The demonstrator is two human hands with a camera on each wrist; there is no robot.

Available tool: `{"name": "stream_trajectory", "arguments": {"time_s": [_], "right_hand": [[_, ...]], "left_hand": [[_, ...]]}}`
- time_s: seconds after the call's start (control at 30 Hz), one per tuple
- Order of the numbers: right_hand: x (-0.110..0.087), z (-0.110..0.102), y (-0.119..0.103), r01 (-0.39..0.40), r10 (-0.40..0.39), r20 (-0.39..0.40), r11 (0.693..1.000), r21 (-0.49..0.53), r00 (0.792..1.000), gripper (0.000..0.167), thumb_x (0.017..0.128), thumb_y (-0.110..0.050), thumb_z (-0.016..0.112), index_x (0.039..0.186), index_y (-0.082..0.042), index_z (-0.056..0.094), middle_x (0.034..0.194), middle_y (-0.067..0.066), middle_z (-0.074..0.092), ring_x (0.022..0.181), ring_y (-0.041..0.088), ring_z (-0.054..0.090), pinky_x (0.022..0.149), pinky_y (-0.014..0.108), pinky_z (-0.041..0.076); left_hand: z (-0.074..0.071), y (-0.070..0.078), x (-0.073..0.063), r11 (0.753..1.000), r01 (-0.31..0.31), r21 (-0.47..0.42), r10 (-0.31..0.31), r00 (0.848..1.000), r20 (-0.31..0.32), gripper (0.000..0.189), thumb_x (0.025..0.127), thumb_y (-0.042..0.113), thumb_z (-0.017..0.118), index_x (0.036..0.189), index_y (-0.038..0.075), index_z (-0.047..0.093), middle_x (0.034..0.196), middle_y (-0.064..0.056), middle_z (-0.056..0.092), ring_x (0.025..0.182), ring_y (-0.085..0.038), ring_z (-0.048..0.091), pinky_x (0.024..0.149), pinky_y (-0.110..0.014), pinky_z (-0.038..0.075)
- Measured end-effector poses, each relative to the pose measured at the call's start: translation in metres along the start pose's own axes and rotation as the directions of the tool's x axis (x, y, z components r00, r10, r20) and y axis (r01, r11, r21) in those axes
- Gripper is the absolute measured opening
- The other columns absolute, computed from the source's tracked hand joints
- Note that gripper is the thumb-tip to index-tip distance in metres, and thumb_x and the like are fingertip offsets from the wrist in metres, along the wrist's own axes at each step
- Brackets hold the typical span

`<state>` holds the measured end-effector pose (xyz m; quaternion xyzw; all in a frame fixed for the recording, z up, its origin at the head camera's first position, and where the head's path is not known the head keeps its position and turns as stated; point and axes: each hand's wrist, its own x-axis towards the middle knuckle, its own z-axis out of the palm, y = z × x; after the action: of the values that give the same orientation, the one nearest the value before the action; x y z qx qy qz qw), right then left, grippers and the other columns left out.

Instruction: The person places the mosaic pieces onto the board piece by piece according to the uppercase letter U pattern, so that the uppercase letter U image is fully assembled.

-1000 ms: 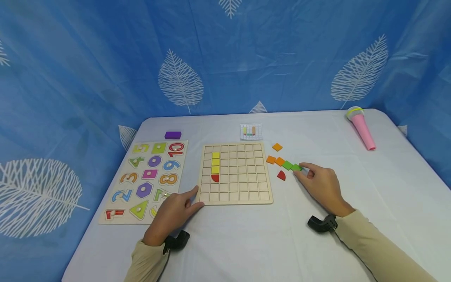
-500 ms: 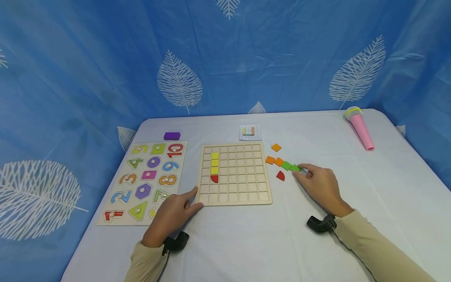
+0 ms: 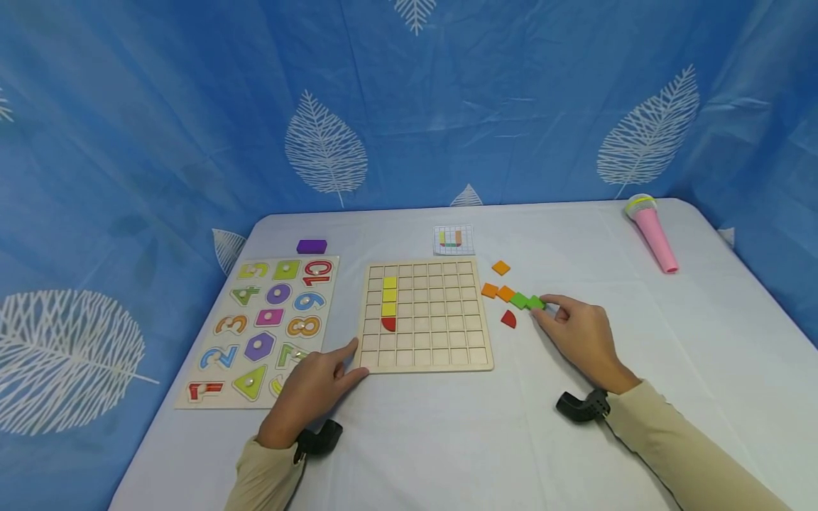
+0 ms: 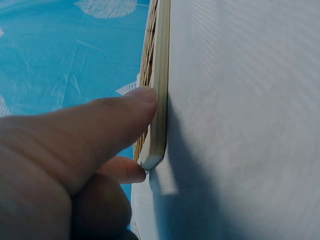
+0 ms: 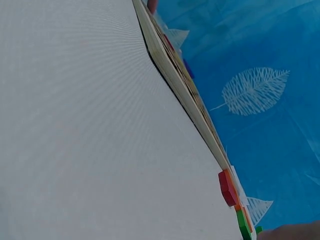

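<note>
In the head view, a wooden grid board (image 3: 439,343) bears several yellow square tiles (image 3: 390,296) in a column, with a red quarter-circle tile (image 3: 388,324) just below them. The thumb and index finger of my left hand (image 3: 315,390) rest against the board's near-left corner; the left wrist view shows the thumb (image 4: 125,112) on its front edge. To the right of the board, my right hand (image 3: 584,337) pinches a green square tile (image 3: 535,302) between thumb and index finger. Beside it lies another green tile (image 3: 519,301). In the right wrist view little of that hand shows.
Orange square tiles (image 3: 489,290) and a loose red quarter-circle tile (image 3: 508,319) lie right of the board. A pattern card (image 3: 454,240) is behind it. A number-and-shape puzzle (image 3: 255,365) and purple block (image 3: 312,246) are at left, a pink toy microphone (image 3: 657,238) at far right.
The green tile in my right fingers has shifted and turned slightly against its neighbour. My left hand stays at the board's corner.
</note>
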<state>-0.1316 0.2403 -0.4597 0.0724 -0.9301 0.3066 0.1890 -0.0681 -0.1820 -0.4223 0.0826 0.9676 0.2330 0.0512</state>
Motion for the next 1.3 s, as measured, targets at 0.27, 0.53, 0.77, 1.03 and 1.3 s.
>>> {"name": "stream_trajectory", "arguments": {"time_s": [0.27,0.53,0.77,1.03,1.3], "right_hand": [[0.002,0.004,-0.010,0.015,-0.014,-0.009,0.997,0.080,1.000,0.024,0.087,-0.016,0.082,0.108,-0.005,0.078,0.055,-0.006,0.043,0.045,0.011,0.035,0.045,0.026,0.026],[0.004,0.017,-0.036,0.117,-0.124,0.036,0.980,0.161,0.992,0.020,0.087,-0.017,0.083,0.104,-0.007,0.080,0.053,-0.011,0.037,0.046,0.003,0.031,0.047,0.026,0.028],[0.008,0.023,-0.057,0.118,-0.144,0.111,0.970,0.214,0.983,0.022,0.086,-0.019,0.085,0.104,-0.007,0.080,0.053,-0.013,0.033,0.048,0.004,0.030,0.050,0.026,0.026],[0.015,0.036,-0.085,0.165,-0.225,0.208,0.949,0.269,0.952,0.025,0.087,-0.022,0.083,0.109,-0.010,0.080,0.052,-0.014,0.034,0.046,0.003,0.030,0.048,0.025,0.025],[0.019,0.057,-0.110,0.199,-0.288,0.265,0.927,0.319,0.920,0.024,0.089,-0.026,0.081,0.110,-0.013,0.080,0.052,-0.015,0.036,0.045,0.001,0.031,0.047,0.023,0.024]], "left_hand": [[-0.001,0.000,0.000,1.000,-0.015,0.013,0.015,1.000,-0.006,0.062,0.092,0.035,0.077,0.144,0.006,0.059,0.053,0.007,0.038,0.044,-0.007,0.034,0.046,-0.023,0.027],[-0.003,0.001,-0.003,1.000,-0.024,0.015,0.024,1.000,-0.012,0.061,0.092,0.032,0.078,0.143,0.004,0.060,0.053,0.007,0.038,0.044,-0.008,0.034,0.046,-0.023,0.027],[-0.004,0.000,-0.002,1.000,-0.012,0.012,0.012,1.000,-0.006,0.062,0.092,0.033,0.078,0.143,0.005,0.059,0.053,0.007,0.038,0.044,-0.007,0.034,0.046,-0.023,0.027],[-0.002,0.000,-0.002,1.000,-0.014,-0.002,0.014,1.000,-0.005,0.061,0.092,0.033,0.077,0.144,0.005,0.059,0.053,0.007,0.037,0.044,-0.007,0.033,0.046,-0.023,0.027],[-0.001,0.003,-0.001,1.000,-0.016,-0.010,0.016,1.000,-0.005,0.061,0.092,0.033,0.077,0.143,0.005,0.060,0.052,0.007,0.038,0.044,-0.008,0.034,0.046,-0.023,0.027]]}}
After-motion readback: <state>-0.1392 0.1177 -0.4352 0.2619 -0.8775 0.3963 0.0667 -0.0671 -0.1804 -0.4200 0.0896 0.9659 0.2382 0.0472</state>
